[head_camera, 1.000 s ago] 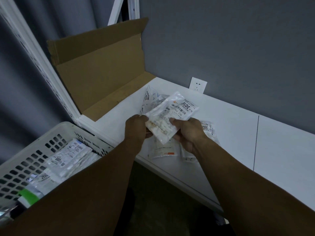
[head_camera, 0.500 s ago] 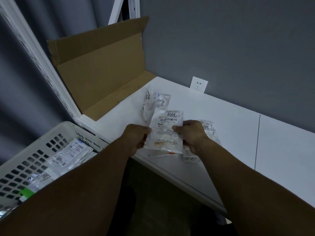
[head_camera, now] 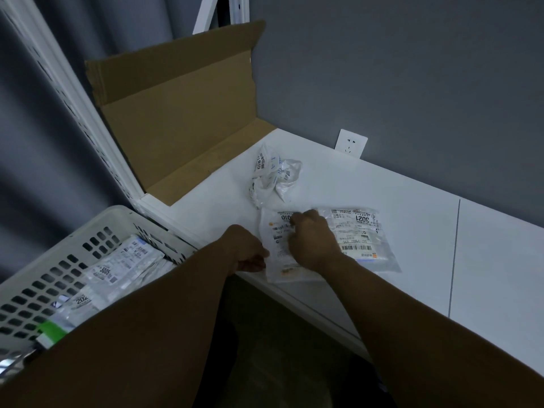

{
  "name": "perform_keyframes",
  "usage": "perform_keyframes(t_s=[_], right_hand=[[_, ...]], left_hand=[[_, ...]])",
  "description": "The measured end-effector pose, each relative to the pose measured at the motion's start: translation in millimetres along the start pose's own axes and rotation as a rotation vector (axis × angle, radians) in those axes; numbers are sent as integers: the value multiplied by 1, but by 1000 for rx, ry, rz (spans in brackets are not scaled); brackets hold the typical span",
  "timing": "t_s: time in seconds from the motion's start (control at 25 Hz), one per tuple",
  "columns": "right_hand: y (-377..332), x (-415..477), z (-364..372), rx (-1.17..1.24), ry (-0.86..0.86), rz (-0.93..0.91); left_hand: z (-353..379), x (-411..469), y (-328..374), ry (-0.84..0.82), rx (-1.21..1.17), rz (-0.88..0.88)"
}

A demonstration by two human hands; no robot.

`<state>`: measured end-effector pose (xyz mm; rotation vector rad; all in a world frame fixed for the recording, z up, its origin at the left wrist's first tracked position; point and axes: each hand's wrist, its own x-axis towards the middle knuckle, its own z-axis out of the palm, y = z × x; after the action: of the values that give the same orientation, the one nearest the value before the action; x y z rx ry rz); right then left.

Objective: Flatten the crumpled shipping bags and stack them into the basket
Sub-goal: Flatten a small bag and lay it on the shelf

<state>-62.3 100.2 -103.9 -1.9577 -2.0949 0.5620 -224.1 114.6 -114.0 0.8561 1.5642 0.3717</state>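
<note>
The shipping bag [head_camera: 276, 234] lies at the near edge of the surface [head_camera: 418, 242], the left hand [head_camera: 245, 250] pinching its side in curled fingers, seemingly to anchor it, while the right hand [head_camera: 312, 240] bends its fingers onto it (pressing or gripping, unclear), probably to smooth it.

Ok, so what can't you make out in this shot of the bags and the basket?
1. Head view: the right hand covers part of the flat bag and its label.
2. The fingertips of the left hand and the right hand are tucked underneath, so pinching or pressing is unclear.
3. The left forearm and the picture's edge hide the near part of the basket; bag count unknown.
4. The print on the crumpled bags is too small.
</note>
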Motion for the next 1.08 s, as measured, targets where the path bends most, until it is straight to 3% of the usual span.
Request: perform_keyframes(t_s=[0.2,0.36,0.52,0.8,1.08], right_hand=[[-5,14,30,-261,-27,-177],[0,24,54,-316,-21,-191],[5,26,67,-282,6,-202],[10,30,79,-278,48,-192],[14,30,89,-295,76,-193]], left_hand=[[-5,19,2,205,39,69],[-7,39,7,342,202,266],[-2,56,14,383,150,378],[-2,87,18,389,47,288],[-3,100,10,483,179,299]])
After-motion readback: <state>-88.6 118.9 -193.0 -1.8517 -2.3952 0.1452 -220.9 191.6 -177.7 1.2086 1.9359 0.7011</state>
